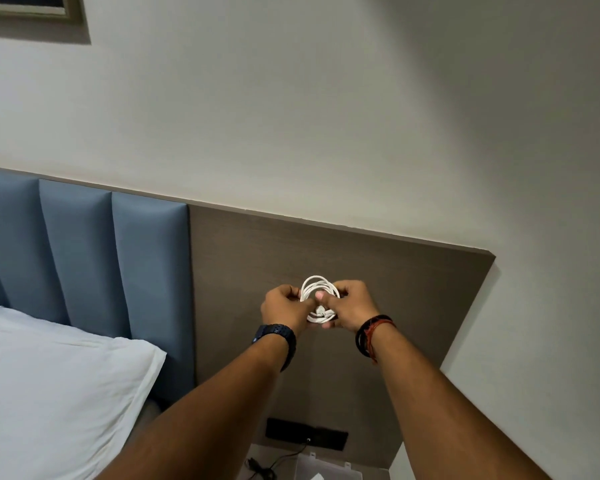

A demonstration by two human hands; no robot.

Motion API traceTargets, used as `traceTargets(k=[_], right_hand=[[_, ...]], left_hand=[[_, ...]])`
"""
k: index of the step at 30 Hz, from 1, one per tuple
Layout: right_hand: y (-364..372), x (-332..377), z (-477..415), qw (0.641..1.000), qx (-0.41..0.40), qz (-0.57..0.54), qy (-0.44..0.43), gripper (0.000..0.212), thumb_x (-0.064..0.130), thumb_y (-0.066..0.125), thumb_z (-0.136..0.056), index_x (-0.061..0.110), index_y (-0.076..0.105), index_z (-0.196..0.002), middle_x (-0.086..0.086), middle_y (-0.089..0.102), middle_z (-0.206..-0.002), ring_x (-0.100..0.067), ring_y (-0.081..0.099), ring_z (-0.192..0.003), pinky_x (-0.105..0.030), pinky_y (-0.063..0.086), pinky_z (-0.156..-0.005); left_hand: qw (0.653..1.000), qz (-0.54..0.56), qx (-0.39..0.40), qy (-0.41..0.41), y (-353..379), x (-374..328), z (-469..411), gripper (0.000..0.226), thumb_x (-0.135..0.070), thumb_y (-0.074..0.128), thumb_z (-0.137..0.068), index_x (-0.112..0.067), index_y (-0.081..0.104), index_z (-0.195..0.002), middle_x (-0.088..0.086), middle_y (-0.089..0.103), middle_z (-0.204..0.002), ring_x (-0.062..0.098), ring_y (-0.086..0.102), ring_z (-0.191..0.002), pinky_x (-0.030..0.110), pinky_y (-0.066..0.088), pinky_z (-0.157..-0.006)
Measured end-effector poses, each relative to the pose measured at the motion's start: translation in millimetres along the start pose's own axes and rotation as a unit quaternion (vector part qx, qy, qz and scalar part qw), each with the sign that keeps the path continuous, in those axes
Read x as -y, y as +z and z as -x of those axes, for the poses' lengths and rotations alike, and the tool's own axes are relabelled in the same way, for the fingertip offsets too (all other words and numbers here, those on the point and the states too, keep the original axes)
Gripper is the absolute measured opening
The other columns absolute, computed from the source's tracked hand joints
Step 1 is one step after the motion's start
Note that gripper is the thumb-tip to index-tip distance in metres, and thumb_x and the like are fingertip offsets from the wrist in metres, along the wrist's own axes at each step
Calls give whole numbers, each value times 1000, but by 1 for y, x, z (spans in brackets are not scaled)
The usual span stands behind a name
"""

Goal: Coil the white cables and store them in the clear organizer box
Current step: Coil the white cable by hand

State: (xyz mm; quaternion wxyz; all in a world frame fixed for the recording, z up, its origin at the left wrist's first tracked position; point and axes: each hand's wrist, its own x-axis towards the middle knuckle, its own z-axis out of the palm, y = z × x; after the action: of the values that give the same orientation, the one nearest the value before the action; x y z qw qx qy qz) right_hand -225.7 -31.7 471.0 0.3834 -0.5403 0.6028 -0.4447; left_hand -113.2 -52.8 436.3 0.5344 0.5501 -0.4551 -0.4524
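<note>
A white cable, wound into a small coil of several loops, is held up in the air in front of a brown wall panel. My left hand grips the coil's left side and my right hand grips its right side, thumbs meeting at the middle. A white plug end shows between my fingers. The clear organizer box sits low on a bedside surface between my forearms, partly cut off by the frame's bottom edge.
A black socket strip sits on the brown panel, with a black cable trailing below it. A white pillow and blue padded headboard are at the left. A picture frame hangs top left.
</note>
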Motion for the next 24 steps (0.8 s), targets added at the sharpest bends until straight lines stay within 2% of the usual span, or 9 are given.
traceTargets(k=[4,8,13,15,17,20,24], right_hand=[[-1,-7,-5,1000,-21,-20,12,6,10,67,-85,5,70,-82,-13,69,-78,-23,67,-62,-26,54,-45],[1,-12,-10,999,-23,-20,22,5,8,67,-85,5,70,-85,-15,69,-82,-24,68,-63,-27,56,-47],[-1,-19,-8,986,65,-135,80,9,0,63,-86,-2,66,-94,-13,69,-84,-22,69,-76,-28,60,-57],[-2,-20,-7,976,104,-167,90,21,-6,68,-78,-3,65,-99,-12,72,-86,-22,71,-79,-26,59,-62],[-2,-20,-8,976,127,-158,85,26,-11,73,-71,-1,66,-94,-10,73,-83,-20,72,-78,-24,59,-64],[1,-19,-12,987,105,-84,85,23,-13,75,-66,3,64,-79,-8,70,-72,-17,72,-66,-21,57,-56],[3,-23,-17,993,75,-49,71,24,-12,76,-63,6,61,-66,-8,66,-66,-17,70,-59,-21,56,-52]], left_hand=[[998,39,42,34,-2,11,1,13,-22,76,-71,-12,70,-77,5,74,-72,17,71,-66,34,60,-59],[992,91,79,32,-3,17,1,9,-18,75,-75,-11,71,-80,8,75,-76,20,72,-70,31,58,-58],[997,41,55,22,-5,22,-8,11,-13,74,-74,-7,72,-83,13,74,-79,27,72,-74,41,60,-64],[999,22,38,9,-8,25,-13,11,-12,74,-73,-6,72,-82,14,74,-79,28,71,-74,43,60,-66],[1000,-2,24,6,-10,30,-16,7,-16,75,-72,-12,71,-76,11,73,-76,24,71,-71,38,60,-64],[999,-34,8,16,-10,36,-15,6,-18,75,-72,-14,71,-74,5,73,-73,21,70,-69,29,57,-58],[1000,-13,16,0,-6,37,-12,12,-18,72,-71,-11,74,-81,7,75,-77,21,71,-74,38,60,-69]])
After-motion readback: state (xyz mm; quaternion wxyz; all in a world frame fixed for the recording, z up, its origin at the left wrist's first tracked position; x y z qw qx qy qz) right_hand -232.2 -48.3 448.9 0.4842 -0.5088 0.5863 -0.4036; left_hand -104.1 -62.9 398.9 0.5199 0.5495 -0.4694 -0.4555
